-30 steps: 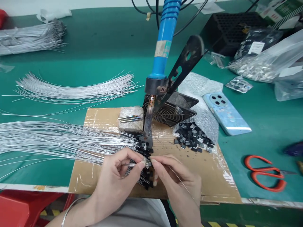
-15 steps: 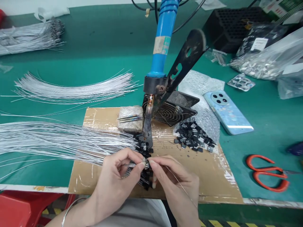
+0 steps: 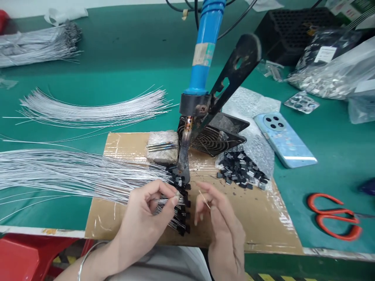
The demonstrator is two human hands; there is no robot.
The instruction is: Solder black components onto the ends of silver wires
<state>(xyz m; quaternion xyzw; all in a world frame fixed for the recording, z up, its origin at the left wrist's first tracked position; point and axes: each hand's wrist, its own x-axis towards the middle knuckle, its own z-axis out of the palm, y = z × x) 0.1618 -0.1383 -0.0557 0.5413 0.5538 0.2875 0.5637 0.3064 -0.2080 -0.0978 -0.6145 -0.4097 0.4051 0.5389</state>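
My left hand (image 3: 150,218) is closed, thumb and forefinger pinching something small and greyish at the black-tipped ends of a wire bundle; the fingertips hide most of it. Just right of those ends, my right hand (image 3: 224,226) holds a thin wire (image 3: 204,198) between its fingers, apart from the left hand. The white wire bundle (image 3: 88,171) runs in from the left, its black end pieces (image 3: 187,203) lined up on the cardboard. Above both hands a blue-handled soldering iron (image 3: 200,76) sits in a black metal holder, tip pointing down.
Behind the iron lies a black fan (image 3: 208,140), beside a wrapped block (image 3: 162,155). Small black parts (image 3: 243,169) are heaped to the right, with a blue phone (image 3: 288,140) and red-handled scissors (image 3: 336,214) farther over. Another white wire bundle (image 3: 96,113) lies at left.
My right hand has drawn back to the right, away from the left fingertips, with the thin wire still in it. My left hand keeps its pinch in nearly the same place.
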